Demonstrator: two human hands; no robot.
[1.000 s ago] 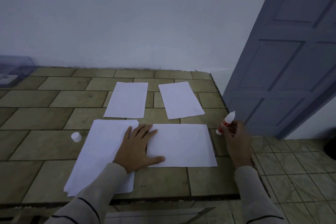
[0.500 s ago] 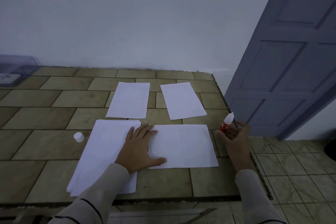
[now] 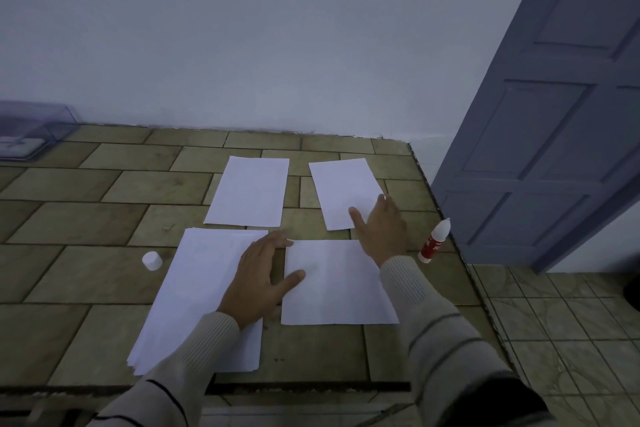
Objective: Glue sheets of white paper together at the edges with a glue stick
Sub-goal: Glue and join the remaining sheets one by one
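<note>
So the glue stick (image 3: 433, 242) is stood upright, white tip bare, right at the right edge of the surface (image 3: 86, 218), and its cap (image 3: 152, 260) is parked just left of the paper stack (image 3: 194, 305). The left hand (image 3: 258, 282) is laid flat on the stack, fingers straight, thumb on the single sheet (image 3: 339, 284) beside it. The right hand (image 3: 381, 229) is spread open, holding nothing, over the near corner of the far-right sheet (image 3: 341, 191).

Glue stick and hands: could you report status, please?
Left hand open, flat on near sheets. Right hand open at far right sheet. Glue stick upright, unheld. Nothing blocking.
</note>
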